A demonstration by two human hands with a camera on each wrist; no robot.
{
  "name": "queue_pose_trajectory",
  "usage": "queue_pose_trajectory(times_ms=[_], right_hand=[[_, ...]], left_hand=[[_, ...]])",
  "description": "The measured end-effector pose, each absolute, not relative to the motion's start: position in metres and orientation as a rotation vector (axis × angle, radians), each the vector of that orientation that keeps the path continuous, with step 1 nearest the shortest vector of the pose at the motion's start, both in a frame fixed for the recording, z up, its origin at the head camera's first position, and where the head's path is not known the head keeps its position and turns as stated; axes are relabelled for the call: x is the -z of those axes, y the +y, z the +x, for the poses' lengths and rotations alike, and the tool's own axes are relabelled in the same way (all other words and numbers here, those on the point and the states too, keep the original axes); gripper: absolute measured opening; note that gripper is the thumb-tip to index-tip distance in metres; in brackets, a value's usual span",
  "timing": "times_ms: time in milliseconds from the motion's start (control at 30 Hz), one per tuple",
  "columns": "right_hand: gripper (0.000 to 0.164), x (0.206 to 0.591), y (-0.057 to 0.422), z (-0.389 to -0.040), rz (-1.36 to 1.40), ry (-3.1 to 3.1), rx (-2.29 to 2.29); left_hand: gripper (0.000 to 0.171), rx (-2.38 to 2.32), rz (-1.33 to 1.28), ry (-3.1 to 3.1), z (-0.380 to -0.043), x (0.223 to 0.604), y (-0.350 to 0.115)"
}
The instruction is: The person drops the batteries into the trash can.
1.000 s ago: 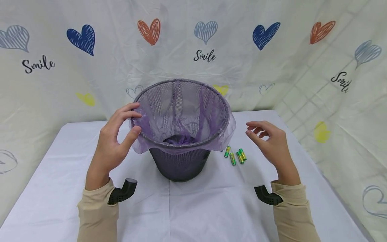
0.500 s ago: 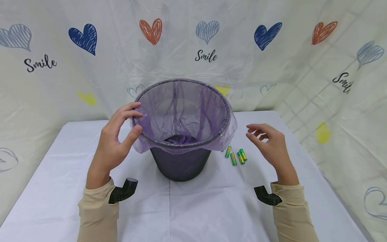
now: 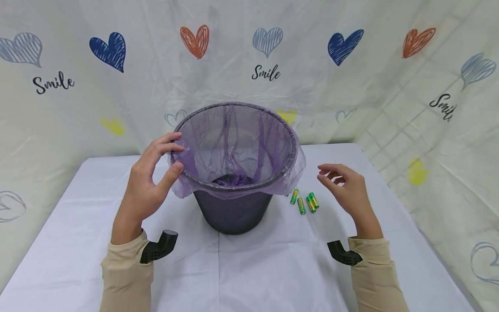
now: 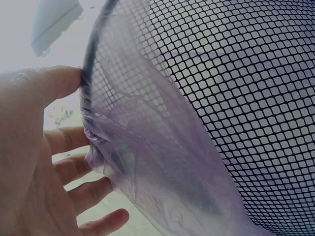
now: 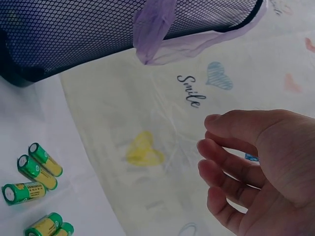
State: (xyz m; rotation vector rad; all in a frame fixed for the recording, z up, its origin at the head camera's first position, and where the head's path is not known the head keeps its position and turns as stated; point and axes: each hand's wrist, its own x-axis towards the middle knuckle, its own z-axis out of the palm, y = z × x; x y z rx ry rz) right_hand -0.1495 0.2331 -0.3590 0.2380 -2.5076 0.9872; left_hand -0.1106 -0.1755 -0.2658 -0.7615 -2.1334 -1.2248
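Observation:
A black mesh wastebasket point(image 3: 234, 216) stands upright, lined with a thin purple plastic bag point(image 3: 269, 160) folded over its rim. My left hand point(image 3: 146, 184) rests against the rim's left side, thumb and fingers spread along it. In the left wrist view the thumb touches the rim and the fingertips meet the bag's outer fold. My right hand point(image 3: 345, 186) hovers to the right of the basket with fingers loosely bent and nothing between them. Several green-and-yellow batteries point(image 3: 302, 206) lie between the basket and that hand; in the right wrist view some batteries point(image 5: 37, 172) show at lower left.
A white cloth covers the table point(image 3: 187, 277). Behind it hangs a pale curtain point(image 3: 230, 82) printed with hearts and "Smile". Each sleeved wrist carries a black camera mount, such as the left mount point(image 3: 160, 247).
My right hand has sunk slightly and drawn a little toward me. The left hand, basket and batteries stay as they were; the view shifts slightly.

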Motion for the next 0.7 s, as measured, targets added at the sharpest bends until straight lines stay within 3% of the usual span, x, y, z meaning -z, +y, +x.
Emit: queue_pose_trajectory(times_ms=[433, 700], right_hand=[[0.025, 0.37, 0.237, -0.152, 0.18, -2.566, -0.995], [0.026, 0.377, 0.24, -0.155, 0.175, -2.603, -0.956]], left_hand=[[0.025, 1.229, -0.763, -2.131, -0.112, 0.266, -0.175], [0.027, 1.203, -0.764, -2.144, -0.129, 0.287, -0.188]])
